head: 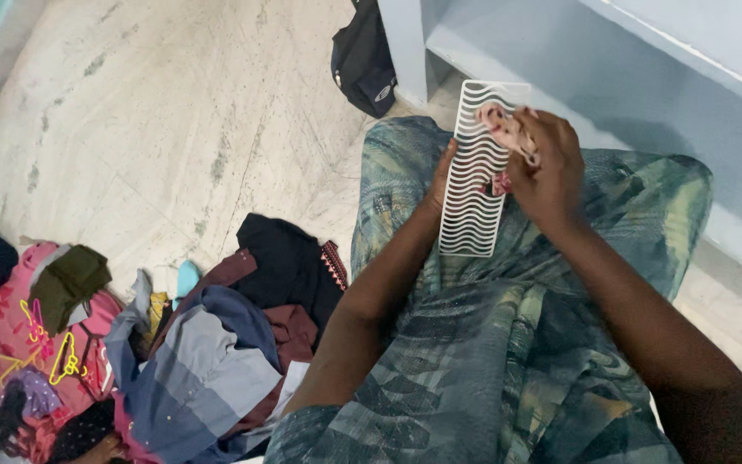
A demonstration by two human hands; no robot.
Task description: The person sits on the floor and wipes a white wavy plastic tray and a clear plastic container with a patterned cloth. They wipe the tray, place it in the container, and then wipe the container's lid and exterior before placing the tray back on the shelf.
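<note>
- A white wavy-slotted rack (474, 176) is held upright over the lap, near the blue shelf (560, 60).
- The rack is steadied at its left edge by the left hand (441, 185); the thumb is seen against the edge, the other fingers are hidden behind the slats, so the hold is judged closed on the rack.
- A small pink cloth (508, 129) is pinched in the closed fingers of the right hand (547, 167) and pressed to the upper right of the rack.
- A bit of pink-red fabric shows at the rack's right edge, just under the right hand (whether it is part of the same cloth cannot be told).
- The step in hand is judged to be the working of the cloth against or into the slots; which of the two cannot be told.
- A firm hold on the rack and fine work by the right fingertips are judged to be called for by any further move.
- No open container is seen. A black bag (362, 56) stands shut against the shelf foot; its contents are hidden.
- A pile of clothes (216, 352) lies on the floor (148, 129) to the left, well apart from the rack.
- Yellow and pink hangers (53, 348) lie on a pink garment at the far left.
</note>
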